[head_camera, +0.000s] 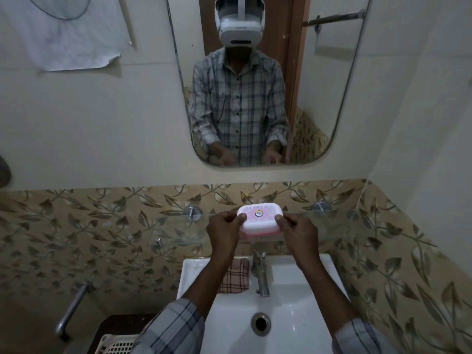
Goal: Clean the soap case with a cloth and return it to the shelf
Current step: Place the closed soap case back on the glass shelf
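A pink and white soap case (260,221) with a round sticker on its lid is on or just above the glass shelf (344,226); I cannot tell if it rests there. My left hand (224,232) grips its left end with thumb and fingers. Gripping the right end the same way is my right hand (297,232). A checked cloth (236,275) lies folded on the back left rim of the white sink (293,302), partly hidden by my left forearm.
A steel tap (261,273) stands below the shelf over the basin drain (260,323). A mirror (268,77) hangs above. A grab bar (72,310) and a white basket (116,344) are at lower left. Leaf-patterned tiles cover the wall.
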Motion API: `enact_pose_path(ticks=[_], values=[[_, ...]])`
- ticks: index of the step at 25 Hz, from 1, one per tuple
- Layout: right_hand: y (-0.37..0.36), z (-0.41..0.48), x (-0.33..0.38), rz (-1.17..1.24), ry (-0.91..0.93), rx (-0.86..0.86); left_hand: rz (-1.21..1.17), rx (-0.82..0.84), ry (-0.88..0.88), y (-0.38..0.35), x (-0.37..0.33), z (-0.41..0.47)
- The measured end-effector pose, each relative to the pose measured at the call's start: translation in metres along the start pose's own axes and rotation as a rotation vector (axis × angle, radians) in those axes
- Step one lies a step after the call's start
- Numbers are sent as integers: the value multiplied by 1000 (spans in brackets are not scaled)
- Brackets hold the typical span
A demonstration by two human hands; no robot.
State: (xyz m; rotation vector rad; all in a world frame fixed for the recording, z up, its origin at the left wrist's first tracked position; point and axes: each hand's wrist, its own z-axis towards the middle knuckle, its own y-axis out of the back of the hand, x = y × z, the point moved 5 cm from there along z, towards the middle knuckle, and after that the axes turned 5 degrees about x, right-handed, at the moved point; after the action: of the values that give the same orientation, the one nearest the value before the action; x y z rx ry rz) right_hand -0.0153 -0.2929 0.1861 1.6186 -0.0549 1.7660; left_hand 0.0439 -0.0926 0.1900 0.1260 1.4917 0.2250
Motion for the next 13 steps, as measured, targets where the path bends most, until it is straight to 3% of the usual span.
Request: enact_pose_path(ticks=[3,13], values=[[-11,16,-3,-131,-14,49,89,6,23,-10,4,16],[-13,17,-24,-29,-61,9,124,-15,-50,-11,7,18]])
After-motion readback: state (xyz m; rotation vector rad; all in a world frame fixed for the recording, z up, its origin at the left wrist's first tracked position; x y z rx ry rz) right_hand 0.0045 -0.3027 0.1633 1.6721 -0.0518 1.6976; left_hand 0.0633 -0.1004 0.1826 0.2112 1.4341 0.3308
